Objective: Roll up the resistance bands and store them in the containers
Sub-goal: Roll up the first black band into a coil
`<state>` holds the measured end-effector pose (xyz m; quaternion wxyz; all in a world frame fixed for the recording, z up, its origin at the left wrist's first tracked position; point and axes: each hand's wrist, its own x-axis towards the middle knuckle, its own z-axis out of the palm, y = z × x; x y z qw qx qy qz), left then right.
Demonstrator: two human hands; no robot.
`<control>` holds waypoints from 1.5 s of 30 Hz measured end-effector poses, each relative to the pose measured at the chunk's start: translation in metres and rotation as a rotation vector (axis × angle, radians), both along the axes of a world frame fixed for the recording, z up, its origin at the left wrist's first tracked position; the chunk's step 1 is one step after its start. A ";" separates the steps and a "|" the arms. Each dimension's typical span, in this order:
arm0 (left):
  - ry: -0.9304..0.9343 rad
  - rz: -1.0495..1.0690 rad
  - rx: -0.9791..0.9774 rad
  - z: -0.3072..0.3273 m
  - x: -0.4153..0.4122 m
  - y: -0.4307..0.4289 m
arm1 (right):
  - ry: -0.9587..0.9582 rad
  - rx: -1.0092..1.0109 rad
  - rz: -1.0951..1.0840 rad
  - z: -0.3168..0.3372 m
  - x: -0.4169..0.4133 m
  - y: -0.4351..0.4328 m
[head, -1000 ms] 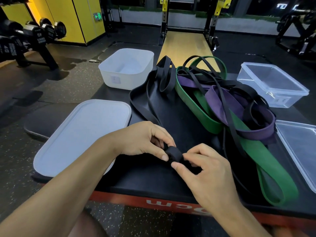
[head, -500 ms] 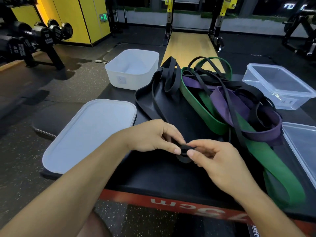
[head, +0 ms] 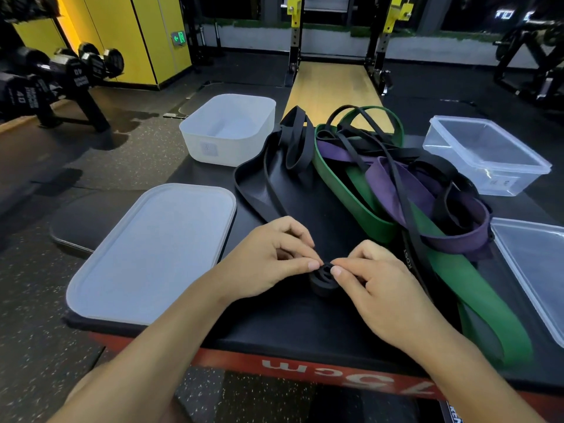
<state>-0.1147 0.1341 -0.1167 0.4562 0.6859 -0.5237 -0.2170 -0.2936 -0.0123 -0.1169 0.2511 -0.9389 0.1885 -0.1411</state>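
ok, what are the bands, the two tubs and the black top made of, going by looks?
The black roll, green band and purple band: likely rubber or latex; matte, floppy, coils tightly. The white tub: frosted translucent plastic, rounded corners. The clear tub: glossy transparent hard plastic, glints along the rim. The black top: looks like vinyl-covered padding, faint sheen; cannot confirm.

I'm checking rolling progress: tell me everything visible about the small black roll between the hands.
The black roll is a matte, rubbery-looking band wound into a small tight coil, its layers and a central hole facing up. The left hand and right hand pinch it from opposite sides with fingertips, over the near part of the black pad.
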 end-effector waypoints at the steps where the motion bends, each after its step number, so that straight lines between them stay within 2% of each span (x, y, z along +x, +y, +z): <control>1: -0.047 0.006 -0.018 -0.001 -0.001 0.001 | 0.006 -0.055 0.017 0.000 0.000 0.001; 6: -0.315 0.020 -0.098 -0.007 -0.005 0.007 | 0.010 -0.212 0.045 -0.005 -0.002 0.005; 9: -0.514 0.014 -0.131 -0.009 -0.007 0.011 | -0.009 -0.196 0.036 -0.009 -0.005 0.012; 12: -0.603 -0.031 -0.139 -0.005 -0.007 0.011 | 0.000 -0.203 0.072 -0.009 -0.006 0.011; 15: -0.558 -0.069 -0.092 0.000 -0.005 0.013 | 0.064 -0.179 0.100 -0.007 -0.007 0.008; 20: -0.374 -0.031 -0.015 -0.004 -0.005 0.019 | -0.034 -0.155 0.039 -0.009 0.006 0.008; 27: 0.063 0.268 -0.028 -0.005 -0.014 0.016 | -0.086 -0.021 0.107 -0.013 0.006 0.001; 32: 0.103 0.216 -0.041 -0.006 -0.017 0.017 | -0.029 -0.005 0.196 -0.013 0.007 -0.002; 35: 0.043 0.202 -0.036 -0.004 -0.018 0.017 | -0.008 0.038 0.215 -0.013 0.009 -0.005; 39: 0.031 0.211 -0.004 -0.001 -0.020 0.016 | -0.070 0.164 0.148 -0.013 0.008 -0.009; 45: -0.086 0.227 -0.037 -0.005 -0.022 0.019 | -0.045 0.175 0.161 -0.011 0.007 -0.011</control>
